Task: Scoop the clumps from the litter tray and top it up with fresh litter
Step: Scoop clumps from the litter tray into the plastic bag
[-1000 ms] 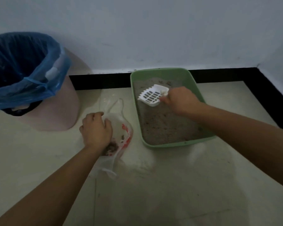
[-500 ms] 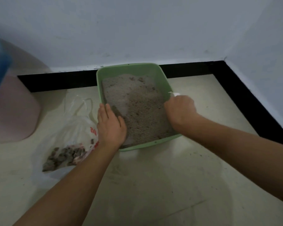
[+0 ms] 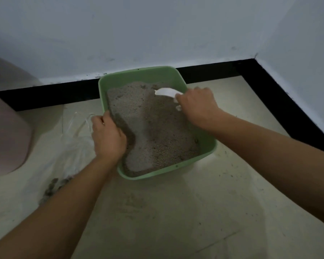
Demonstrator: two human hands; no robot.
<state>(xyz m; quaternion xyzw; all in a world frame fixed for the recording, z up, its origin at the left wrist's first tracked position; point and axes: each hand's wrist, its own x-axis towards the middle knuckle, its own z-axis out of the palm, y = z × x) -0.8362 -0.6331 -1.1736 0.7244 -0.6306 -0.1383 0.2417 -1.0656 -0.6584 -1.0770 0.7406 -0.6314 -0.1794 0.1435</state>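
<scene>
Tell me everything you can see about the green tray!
The litter tray is a pale green, plastic-looking rectangular tub with rounded corners and a rolled rim. It sits on the cream floor, close to the black skirting. Grey, grainy litter lies in it unevenly. The left hand grips its left rim. The right hand, holding a white scoop, is over its right rim, with the scoop above the litter.

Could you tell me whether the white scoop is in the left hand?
No, the right hand grips the white scoop, while the left hand holds the left rim of the green tray.
</scene>
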